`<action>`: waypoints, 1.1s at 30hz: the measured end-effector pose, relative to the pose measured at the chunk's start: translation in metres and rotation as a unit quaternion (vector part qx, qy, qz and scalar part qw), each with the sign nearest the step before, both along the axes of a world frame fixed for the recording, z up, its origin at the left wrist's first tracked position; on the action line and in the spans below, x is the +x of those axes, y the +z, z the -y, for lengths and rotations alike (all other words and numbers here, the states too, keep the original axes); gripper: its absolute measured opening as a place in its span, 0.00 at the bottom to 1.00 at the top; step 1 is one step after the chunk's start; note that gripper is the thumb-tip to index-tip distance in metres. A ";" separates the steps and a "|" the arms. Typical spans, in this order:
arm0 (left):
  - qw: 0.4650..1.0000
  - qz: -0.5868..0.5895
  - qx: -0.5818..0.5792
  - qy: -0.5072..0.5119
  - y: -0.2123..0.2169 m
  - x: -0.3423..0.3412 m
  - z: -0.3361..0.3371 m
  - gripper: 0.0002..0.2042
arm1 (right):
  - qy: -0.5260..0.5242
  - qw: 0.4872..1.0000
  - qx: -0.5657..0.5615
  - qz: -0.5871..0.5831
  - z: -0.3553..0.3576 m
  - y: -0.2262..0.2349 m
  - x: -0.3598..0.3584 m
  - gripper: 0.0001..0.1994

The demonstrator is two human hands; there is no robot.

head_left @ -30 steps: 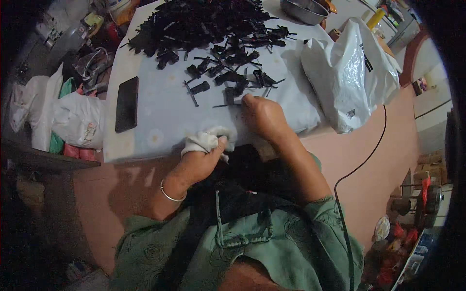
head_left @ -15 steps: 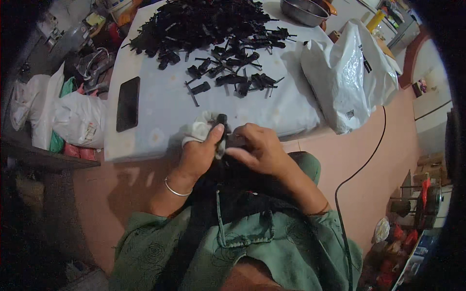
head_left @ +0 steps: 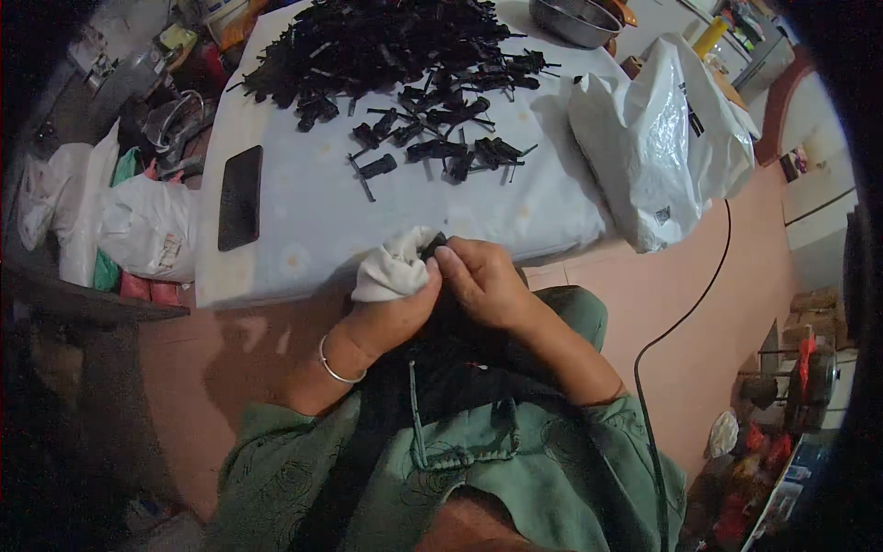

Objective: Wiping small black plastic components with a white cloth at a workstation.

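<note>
In front of my lap, my left hand is closed, with a bunched white cloth or glove covering its fingers. A small black plastic part sits between both hands, partly hidden by them. My right hand pinches the right end of that part between thumb and forefinger. Beyond my hands, a large heap of similar black parts with thin rods covers the far side of the table. Several loose black parts lie on the near side of the heap.
A dark phone lies on the left of the cloth-covered table. A white plastic bag stands at the right edge, a metal bowl behind it. Stuffed bags sit at left. A black cable crosses the floor.
The black part has tilted from upright to lower between my hands. My left hand has turned, showing more white cloth. My right fingers have closed in a pinch on the part.
</note>
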State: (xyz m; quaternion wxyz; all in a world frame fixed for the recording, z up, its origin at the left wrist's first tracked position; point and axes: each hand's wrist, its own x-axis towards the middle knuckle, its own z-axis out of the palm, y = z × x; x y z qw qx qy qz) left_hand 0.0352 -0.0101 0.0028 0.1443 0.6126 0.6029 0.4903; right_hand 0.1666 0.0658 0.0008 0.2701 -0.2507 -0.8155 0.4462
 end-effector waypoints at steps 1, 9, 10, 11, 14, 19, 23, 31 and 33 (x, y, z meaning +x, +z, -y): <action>1.000 0.001 0.000 -0.002 0.001 0.000 -0.001 0.09 | -0.002 1.000 0.000 0.001 0.001 -0.002 0.000 0.13; 0.975 -0.207 0.076 -0.002 -0.015 -0.003 0.000 0.07 | -0.032 0.976 -0.180 -0.114 0.011 -0.035 -0.015 0.15; 0.975 -0.207 0.075 -0.002 -0.015 -0.003 0.001 0.07 | -0.032 0.976 -0.181 -0.114 0.012 -0.034 -0.015 0.15; 0.976 -0.209 0.062 -0.007 -0.011 -0.003 0.000 0.08 | -0.039 0.975 -0.192 -0.107 0.012 -0.034 -0.016 0.15; 0.985 -0.167 0.047 0.005 -0.013 0.000 -0.001 0.10 | -0.039 0.968 -0.224 -0.110 0.013 -0.032 -0.015 0.15; 0.998 0.051 0.019 0.021 -0.006 0.006 0.002 0.10 | 0.002 0.985 -0.162 -0.067 0.012 -0.015 -0.005 0.15; 0.986 -0.140 0.088 0.002 0.000 0.005 0.003 0.10 | -0.004 0.982 -0.178 -0.069 0.013 -0.024 -0.004 0.15; 0.990 -0.128 0.061 0.024 -0.006 0.010 0.001 0.09 | -0.030 0.970 -0.210 -0.116 0.015 -0.036 -0.007 0.15; 0.999 0.027 0.023 0.006 -0.004 0.008 -0.002 0.09 | 0.031 0.952 -0.284 -0.109 0.009 -0.024 -0.001 0.15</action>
